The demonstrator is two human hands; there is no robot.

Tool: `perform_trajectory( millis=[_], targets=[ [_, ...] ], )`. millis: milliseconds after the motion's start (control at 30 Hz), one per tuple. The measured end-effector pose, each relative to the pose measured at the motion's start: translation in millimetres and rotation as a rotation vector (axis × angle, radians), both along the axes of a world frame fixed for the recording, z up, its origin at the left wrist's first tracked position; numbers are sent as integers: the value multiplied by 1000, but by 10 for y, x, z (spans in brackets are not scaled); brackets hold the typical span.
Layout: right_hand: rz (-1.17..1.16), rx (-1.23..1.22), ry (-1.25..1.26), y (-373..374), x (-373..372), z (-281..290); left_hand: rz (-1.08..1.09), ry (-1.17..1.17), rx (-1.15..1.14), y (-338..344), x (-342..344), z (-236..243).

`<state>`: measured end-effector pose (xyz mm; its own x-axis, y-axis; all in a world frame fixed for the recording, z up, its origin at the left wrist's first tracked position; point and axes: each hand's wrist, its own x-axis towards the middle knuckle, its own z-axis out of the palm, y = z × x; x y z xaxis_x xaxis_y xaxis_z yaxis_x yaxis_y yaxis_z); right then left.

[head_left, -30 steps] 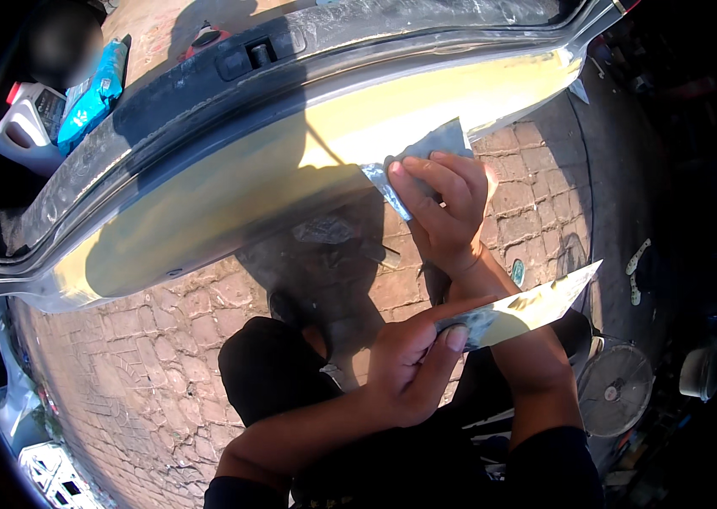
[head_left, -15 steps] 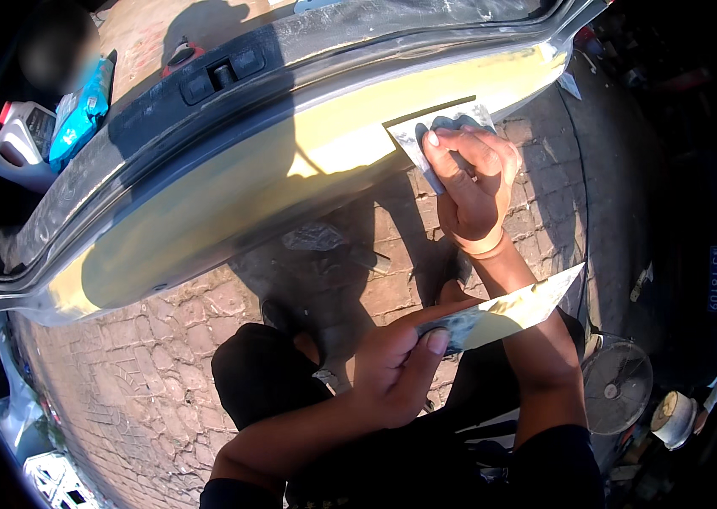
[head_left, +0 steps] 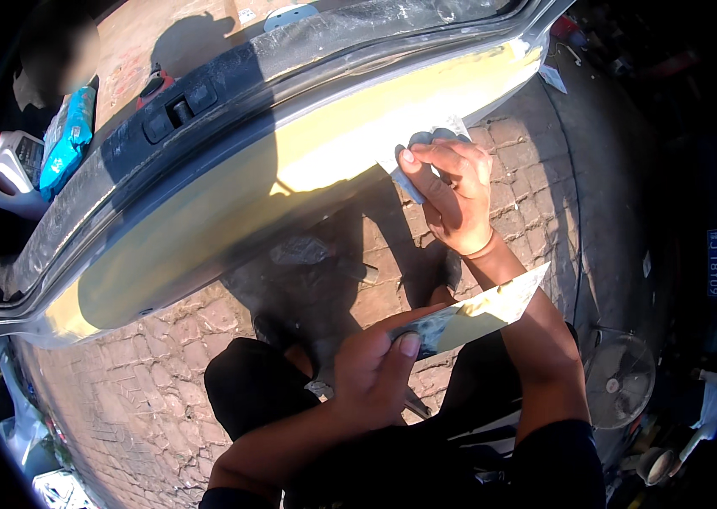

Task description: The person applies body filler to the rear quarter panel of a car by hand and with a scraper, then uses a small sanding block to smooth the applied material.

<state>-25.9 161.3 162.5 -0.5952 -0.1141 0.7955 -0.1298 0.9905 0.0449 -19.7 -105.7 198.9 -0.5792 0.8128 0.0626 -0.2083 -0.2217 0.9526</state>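
Left hand (head_left: 371,373) grips a smeared plate (head_left: 481,321); right hand (head_left: 453,188) pinches a thin sheet (head_left: 409,186).

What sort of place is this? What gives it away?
Probably a vehicle body-repair spot, apparently outdoors: a long vehicle panel with a broad pale-yellow coating, a thin flat plate in the left hand, and sunlit block paving below.
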Motion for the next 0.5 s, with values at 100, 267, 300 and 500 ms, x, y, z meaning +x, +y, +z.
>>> perform_trajectory(
  millis=[100, 267, 300, 500],
  targets=[
    [18, -51, 10, 85, 46, 37, -4, -15, -10, 27, 7, -35],
    [-68, -30, 17, 223, 45, 66, -41, 7, -46, 73, 21, -66],
    [-54, -36, 0, 235, 45, 66, -41, 11, -46, 84, 18, -72],
    [-72, -87, 15, 298, 80, 134, -40, -44, 11, 128, 34, -102]
  ],
)
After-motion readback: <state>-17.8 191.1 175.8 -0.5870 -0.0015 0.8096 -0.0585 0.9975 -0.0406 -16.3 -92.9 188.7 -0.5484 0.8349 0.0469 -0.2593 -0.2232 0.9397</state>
